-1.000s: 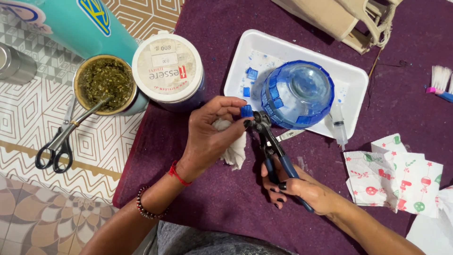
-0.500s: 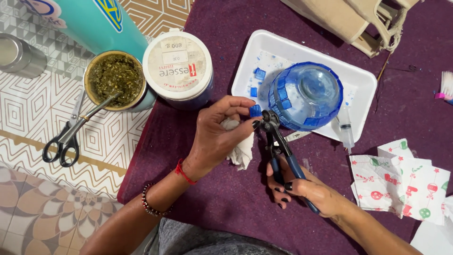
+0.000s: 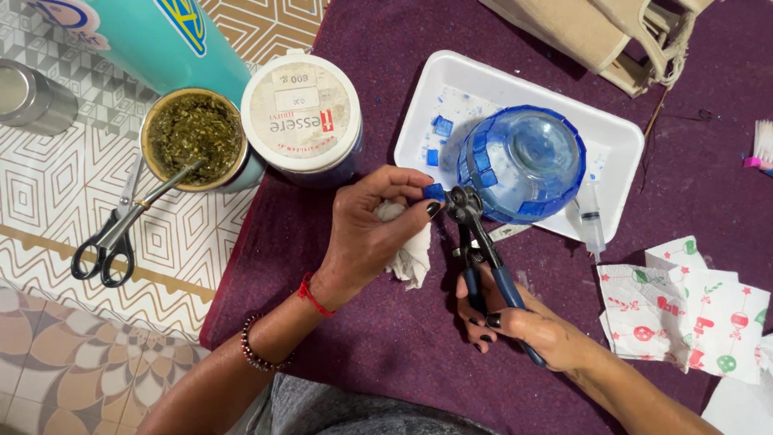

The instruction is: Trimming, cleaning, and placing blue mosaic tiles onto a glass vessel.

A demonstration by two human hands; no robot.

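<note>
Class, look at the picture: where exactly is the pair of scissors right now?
The scissors lie at the left of the head view on the patterned tablecloth, just below the cup of green herb, well left of the left hand.

Small blue tile point(image 3: 435, 192) pinched at blue-handled nippers point(image 3: 481, 250) head, above purple cloth.

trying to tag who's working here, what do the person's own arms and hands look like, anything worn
Both arms are bare, with no sleeves. The left hand has a thin red thread bracelet at the wrist and a dark beaded bracelet further up the forearm. Nails on both hands are painted black. The right hand shows no rings or bands.
</note>
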